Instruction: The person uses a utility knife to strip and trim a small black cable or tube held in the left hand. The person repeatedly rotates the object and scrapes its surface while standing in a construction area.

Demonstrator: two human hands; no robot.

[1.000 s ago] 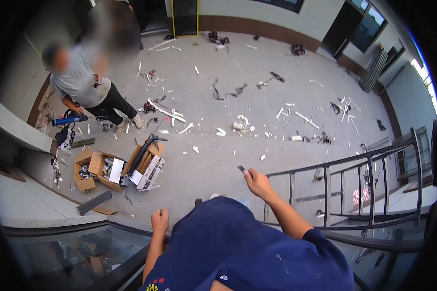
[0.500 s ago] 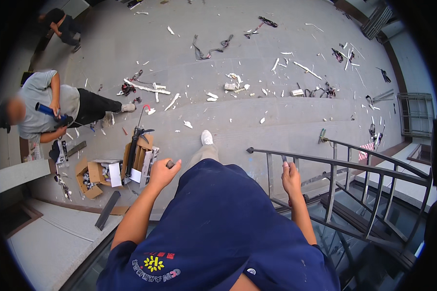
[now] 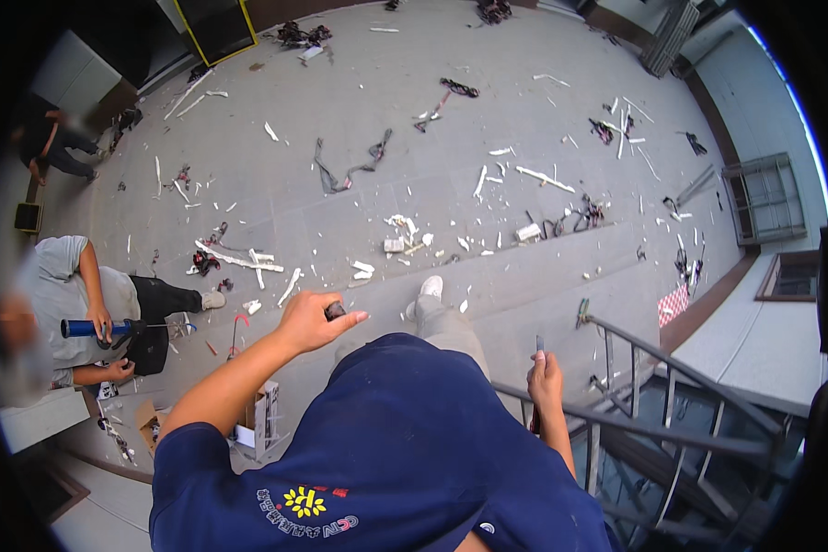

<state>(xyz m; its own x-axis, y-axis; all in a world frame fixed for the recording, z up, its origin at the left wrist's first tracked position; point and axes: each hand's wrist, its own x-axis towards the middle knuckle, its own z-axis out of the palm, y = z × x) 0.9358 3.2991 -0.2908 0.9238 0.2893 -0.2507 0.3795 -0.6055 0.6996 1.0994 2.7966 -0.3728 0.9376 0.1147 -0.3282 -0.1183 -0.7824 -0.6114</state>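
Note:
In front of my torso, to the left, my left hand (image 3: 311, 322) closes around a small dark lump (image 3: 334, 312) whose kind I cannot make out. My right hand (image 3: 545, 379) is closed on a slim hand tool with a narrow grey blade (image 3: 539, 344) pointing up between the fingers. A bit of its dark and red handle shows below the palm. The grey metal ladder (image 3: 653, 432) lies just to the right of that hand, seemingly apart from it.
At left a co-worker holds a blue caulking gun (image 3: 87, 327); another person (image 3: 60, 147) is farther back. A cardboard box (image 3: 265, 419) stands below my left arm. White strips (image 3: 545, 178) and dark tangled scraps (image 3: 354, 170) litter the grey floor. A metal frame (image 3: 764, 198) leans far right.
I have stepped forward, and the boxes and ladder have slid down in view. My left arm is raised farther outward. The co-worker's caulking gun now points to the right.

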